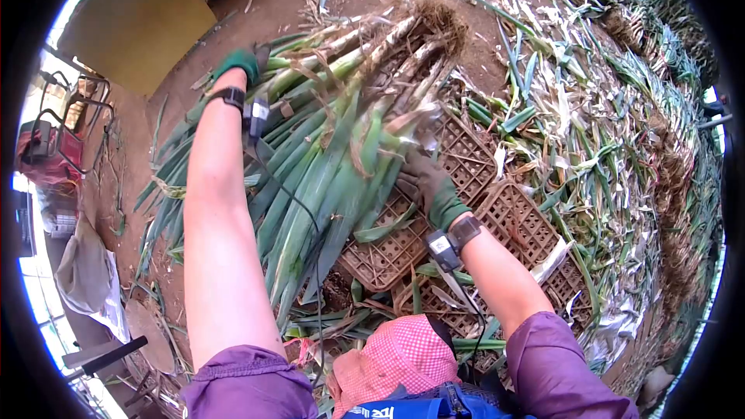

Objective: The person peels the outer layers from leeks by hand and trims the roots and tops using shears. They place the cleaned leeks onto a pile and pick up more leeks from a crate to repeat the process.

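A big bundle of leeks (310,147) lies across the middle, its brown roots at the upper right and its green leaves fanning down and left. My left hand (240,66), in a green glove, is at the bundle's upper left edge, its fingers partly hidden among the stalks. On the right side of the bundle, my right hand (431,186), in a dark and green glove, touches the lower stalks, fingers bent against them. Brown plastic crates (462,159) show beneath and beside the leeks.
Loose leaves and peelings (574,155) cover the ground at right, beside a long heap of leeks (667,54). A yellowish board (136,23) stands upper left, above a metal-framed chair (74,120). More crates (520,221) lie right of my right hand.
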The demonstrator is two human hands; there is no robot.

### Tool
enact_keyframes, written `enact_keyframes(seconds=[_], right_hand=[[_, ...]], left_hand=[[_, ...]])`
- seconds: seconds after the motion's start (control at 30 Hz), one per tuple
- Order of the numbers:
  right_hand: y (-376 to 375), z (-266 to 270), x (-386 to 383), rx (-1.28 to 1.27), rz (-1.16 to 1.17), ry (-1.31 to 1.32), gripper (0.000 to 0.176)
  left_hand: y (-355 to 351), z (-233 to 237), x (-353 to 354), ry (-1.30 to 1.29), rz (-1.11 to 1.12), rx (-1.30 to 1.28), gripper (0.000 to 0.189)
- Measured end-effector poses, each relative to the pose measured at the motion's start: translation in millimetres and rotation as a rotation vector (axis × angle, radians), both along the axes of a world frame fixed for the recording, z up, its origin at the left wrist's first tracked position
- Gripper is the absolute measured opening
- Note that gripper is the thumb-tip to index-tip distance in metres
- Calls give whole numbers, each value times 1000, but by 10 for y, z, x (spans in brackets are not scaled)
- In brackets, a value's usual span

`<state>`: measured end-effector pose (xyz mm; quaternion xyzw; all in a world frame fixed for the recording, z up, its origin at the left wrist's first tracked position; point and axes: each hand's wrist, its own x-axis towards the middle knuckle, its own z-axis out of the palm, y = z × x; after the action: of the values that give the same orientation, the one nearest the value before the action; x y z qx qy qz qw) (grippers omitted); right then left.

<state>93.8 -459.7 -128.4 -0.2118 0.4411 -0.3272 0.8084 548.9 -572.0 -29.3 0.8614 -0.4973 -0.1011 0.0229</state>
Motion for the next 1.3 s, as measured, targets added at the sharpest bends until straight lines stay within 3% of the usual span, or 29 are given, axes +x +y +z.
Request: enact_keyframes(seconds=[0.1,0.17,0.27,0.37,0.43,0.47,0.53,0.57,0.6,0.63,0.7,0.73,0.8,0.83,0.87,0.9,0.97,1.03,1.07,1.1,1.13,1.17,1.23,1.3], right_hand=[[-35,-70,-102,44,35,-128,33],[-19,-1,-87,27,22,-164,34],[62,-12,-84,-4,49,-262,37],[251,232,180,63,72,-137,39],[317,352,300,32,78,-90,41],[292,337,310,24,109,-64,42],[211,238,278,44,170,-90,48],[235,194,233,-168,114,-134,46],[192,265,224,-13,163,-116,46],[142,351,223,138,210,-96,45],[159,133,197,4,263,-112,43],[220,187,197,-12,270,-1,39],[344,242,179,-43,265,70,31],[413,210,112,-57,253,37,28],[487,128,66,-75,241,73,24],[568,192,63,-67,169,35,22],[585,-89,-113,-260,330,154,24],[603,-41,-162,-341,382,241,27],[616,126,-117,-352,379,273,29],[612,299,-65,-366,375,306,31],[609,435,-13,-381,369,337,33],[611,456,16,-458,369,342,36],[612,427,50,-669,371,330,40],[573,259,3,-939,380,299,46]], left_hand=[[-201,-133,3,35,-9,-11,80],[-302,-424,82,-23,-61,123,82],[-203,-257,-90,185,-38,200,76],[-185,-319,-18,261,2,137,71],[-132,-133,-177,248,-115,165,67],[10,144,-363,363,-123,216,61],[-97,-94,-250,721,-321,226,53],[-114,-161,-215,943,-248,254,50],[-128,-222,-185,1155,-154,286,47],[140,12,-418,1240,73,269,40],[361,-186,-301,1443,25,241,36],[512,-210,-332,1519,-30,204,34],[836,137,-746,1222,-212,208,33],[945,329,-866,913,-263,292,34],[1109,460,-1019,786,-482,209,37],[1144,352,-1000,805,-474,223,41],[1080,238,-924,813,-376,346,47],[857,468,-894,557,-205,510,58],[735,273,-623,572,-295,390,59],[438,0,-145,225,-604,343,55],[527,283,-422,318,-219,156,43],[479,272,-294,255,-148,109,44],[209,-657,622,41,-385,-30,63],[196,-680,684,138,-367,286,63]])
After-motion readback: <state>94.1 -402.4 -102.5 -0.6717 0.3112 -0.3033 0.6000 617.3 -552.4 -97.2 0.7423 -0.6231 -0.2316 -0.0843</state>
